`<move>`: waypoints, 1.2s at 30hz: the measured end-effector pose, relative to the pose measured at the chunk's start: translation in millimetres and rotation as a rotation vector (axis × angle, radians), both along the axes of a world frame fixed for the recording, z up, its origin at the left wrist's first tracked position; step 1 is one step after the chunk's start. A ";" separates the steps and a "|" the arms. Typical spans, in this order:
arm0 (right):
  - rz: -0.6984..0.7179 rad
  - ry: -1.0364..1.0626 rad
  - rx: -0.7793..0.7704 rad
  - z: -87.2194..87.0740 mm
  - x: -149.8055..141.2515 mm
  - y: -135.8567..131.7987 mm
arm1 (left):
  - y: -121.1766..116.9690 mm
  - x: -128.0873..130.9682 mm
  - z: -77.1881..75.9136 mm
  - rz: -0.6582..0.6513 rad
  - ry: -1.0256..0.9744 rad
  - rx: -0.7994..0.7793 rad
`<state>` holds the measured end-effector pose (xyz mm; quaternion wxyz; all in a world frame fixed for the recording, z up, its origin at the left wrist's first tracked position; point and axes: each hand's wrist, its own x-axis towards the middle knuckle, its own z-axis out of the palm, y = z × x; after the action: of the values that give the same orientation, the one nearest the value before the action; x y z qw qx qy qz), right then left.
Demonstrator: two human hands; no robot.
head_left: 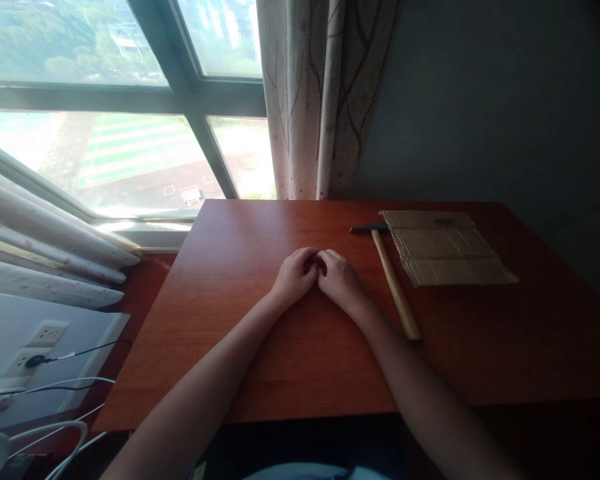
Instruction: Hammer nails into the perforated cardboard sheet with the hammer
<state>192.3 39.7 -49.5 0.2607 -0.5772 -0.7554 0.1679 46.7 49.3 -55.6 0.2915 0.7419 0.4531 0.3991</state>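
Note:
My left hand (297, 275) and my right hand (339, 279) rest together on the middle of the wooden table (240, 347). Their fingers are curled and the fingertips meet. Through a small dark gap between them I see no object; the undersides of the fingers are hidden. To the right of my right hand lies a hammer (396, 287) with a wooden handle and a dark metal head. Beside it is a flat piece of corrugated cardboard (445, 250), which touches or overlaps the hammer head. A small cluster of thin dark pieces (444, 221) lies on the cardboard's far part.
Beyond the table's left edge are a window (140, 160), a pale curtain (40, 247) and a wall socket (46, 333) with a black plug (36, 361). White cables (75, 427) hang at lower left. Another curtain (305, 100) and a dark wall (480, 100) stand behind the table.

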 end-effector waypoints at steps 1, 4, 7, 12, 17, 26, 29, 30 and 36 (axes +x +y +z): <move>0.000 -0.001 -0.001 0.2 0.0 0.0 | 0.0 0.0 0.0 0.000 0.000 -0.001; 0.004 -0.003 -0.005 0.4 0.2 -0.2 | -0.1 0.0 -0.4 0.004 0.003 -0.005; 0.011 -0.005 -0.006 0.1 0.3 -0.2 | -0.2 0.2 -0.4 0.007 0.001 -0.010; 0.014 -0.006 -0.002 -1.2 0.4 0.0 | 0.0 0.4 -0.5 0.003 -0.004 -0.012; 0.020 -0.002 0.002 -0.1 0.7 -0.1 | 0.7 0.1 -1.6 -0.001 0.000 0.001; 0.013 0.011 0.000 -1.2 0.6 0.1 | 0.4 -0.5 -1.0 0.001 0.008 0.005; 0.009 0.028 0.006 -1.5 0.5 -0.2 | 0.4 -0.3 0.0 0.000 0.003 0.001; 0.008 0.036 0.009 -1.5 0.3 -0.3 | 0.4 -0.4 0.2 0.000 0.003 0.002; 0.000 0.100 0.037 -1.9 -0.4 1.0 | 0.0 -1.1 -1.6 -0.004 -0.016 0.002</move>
<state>191.8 40.7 -51.5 0.3089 -0.5632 -0.7443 0.1827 45.6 49.4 -57.2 0.2952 0.7399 0.4489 0.4049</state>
